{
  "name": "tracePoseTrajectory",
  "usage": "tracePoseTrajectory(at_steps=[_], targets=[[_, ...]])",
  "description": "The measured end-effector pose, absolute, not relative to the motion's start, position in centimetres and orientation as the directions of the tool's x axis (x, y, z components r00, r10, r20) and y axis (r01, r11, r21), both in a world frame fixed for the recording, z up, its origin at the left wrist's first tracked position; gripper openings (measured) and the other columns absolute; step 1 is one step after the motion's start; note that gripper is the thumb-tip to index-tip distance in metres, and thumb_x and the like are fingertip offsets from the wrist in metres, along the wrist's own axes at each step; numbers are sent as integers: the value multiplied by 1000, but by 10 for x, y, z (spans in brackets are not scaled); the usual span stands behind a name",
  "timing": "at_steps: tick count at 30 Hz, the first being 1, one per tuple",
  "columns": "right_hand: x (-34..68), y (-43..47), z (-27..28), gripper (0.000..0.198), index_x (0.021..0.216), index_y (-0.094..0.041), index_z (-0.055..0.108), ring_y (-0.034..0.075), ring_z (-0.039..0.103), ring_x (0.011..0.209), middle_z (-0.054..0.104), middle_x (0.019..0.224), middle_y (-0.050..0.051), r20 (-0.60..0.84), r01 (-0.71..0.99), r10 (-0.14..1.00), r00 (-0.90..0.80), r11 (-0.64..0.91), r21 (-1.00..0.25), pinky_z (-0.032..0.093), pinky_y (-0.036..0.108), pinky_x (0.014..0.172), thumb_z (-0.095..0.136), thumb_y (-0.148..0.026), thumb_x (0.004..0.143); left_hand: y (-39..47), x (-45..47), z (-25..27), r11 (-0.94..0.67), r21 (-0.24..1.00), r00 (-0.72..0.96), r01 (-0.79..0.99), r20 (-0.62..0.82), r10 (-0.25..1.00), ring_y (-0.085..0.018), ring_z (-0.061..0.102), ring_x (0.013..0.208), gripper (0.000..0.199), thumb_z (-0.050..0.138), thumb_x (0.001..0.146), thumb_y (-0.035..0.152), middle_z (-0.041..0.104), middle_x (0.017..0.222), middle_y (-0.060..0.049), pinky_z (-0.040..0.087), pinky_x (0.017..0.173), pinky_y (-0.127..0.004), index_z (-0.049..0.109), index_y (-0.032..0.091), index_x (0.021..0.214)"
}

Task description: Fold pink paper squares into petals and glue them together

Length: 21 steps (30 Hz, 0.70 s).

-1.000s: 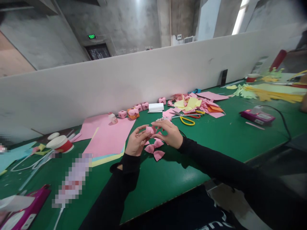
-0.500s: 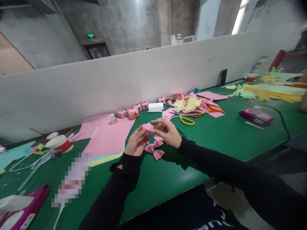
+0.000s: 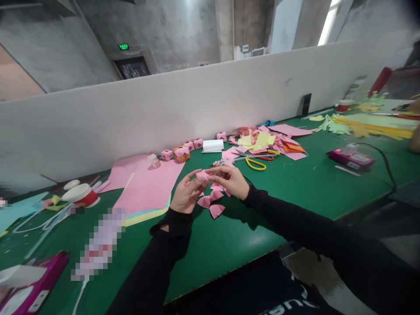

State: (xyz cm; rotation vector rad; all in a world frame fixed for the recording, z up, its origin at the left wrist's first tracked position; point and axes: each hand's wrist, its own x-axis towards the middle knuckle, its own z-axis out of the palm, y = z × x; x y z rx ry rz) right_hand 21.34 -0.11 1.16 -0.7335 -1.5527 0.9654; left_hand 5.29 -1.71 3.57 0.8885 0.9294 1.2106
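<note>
A small folded pink paper piece [image 3: 203, 175] is held up between my two hands, above the green table. My left hand [image 3: 186, 192] grips its left side, thumb and fingers closed on it. My right hand [image 3: 230, 180] pinches the right side with thumb and forefinger. Parts of the piece are covered by my fingertips. Just below my hands lie several loose folded pink paper pieces [image 3: 217, 211]. Scissors with yellow handles [image 3: 256, 164] rest beyond my right hand.
Pink paper sheets [image 3: 147, 188] with a small bottle [image 3: 153, 160] lie to the left. Finished-looking pink paper shapes [image 3: 166, 154] line the white partition [image 3: 183, 113]. A heap of paper scraps [image 3: 262, 141], a paper cup [image 3: 82, 195] and a purple tissue pack [image 3: 351, 158] are on the table.
My fingers have shifted slightly around the pink paper piece, and it is turned a little and looks flatter from here. The things on the table stay where they were.
</note>
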Motion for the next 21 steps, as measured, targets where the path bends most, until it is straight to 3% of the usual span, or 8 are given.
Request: tracePoseTrajectory(at_steps=[7,11,16,21], targets=[[212,4,5,38,105,-20,66,15,63,72,68,79,3,465,-105,864,-194,453,-885,53,28,68,68,-41,74,-17,52,38,131,929,88,-346,-107,990,-13,67,77,45,77,62,16,70,85,-3,53,81,-27,58,16,104],[212,5,7,37,105,-20,65,15,63,79,68,89,5,442,-155,874,-201,418,-895,53,28,69,64,-43,77,-19,53,36,18,960,81,-279,5,997,-15,68,78,51,78,61,22,69,82,-3,52,81,-30,56,17,106],[214,7,10,28,86,-16,67,12,61,67,66,77,2,374,-213,893,-251,326,-921,50,25,65,70,-41,72,-23,55,36,-216,976,112,3,214,970,-17,66,75,63,80,58,25,66,74,0,52,72,-29,52,18,114],[214,11,6,30,76,-15,63,10,59,62,63,66,-1,260,-336,895,-362,135,-932,47,23,61,75,-40,66,-25,55,34,-260,966,104,18,256,961,-14,63,71,67,79,59,26,63,75,0,51,67,-25,49,18,118]])
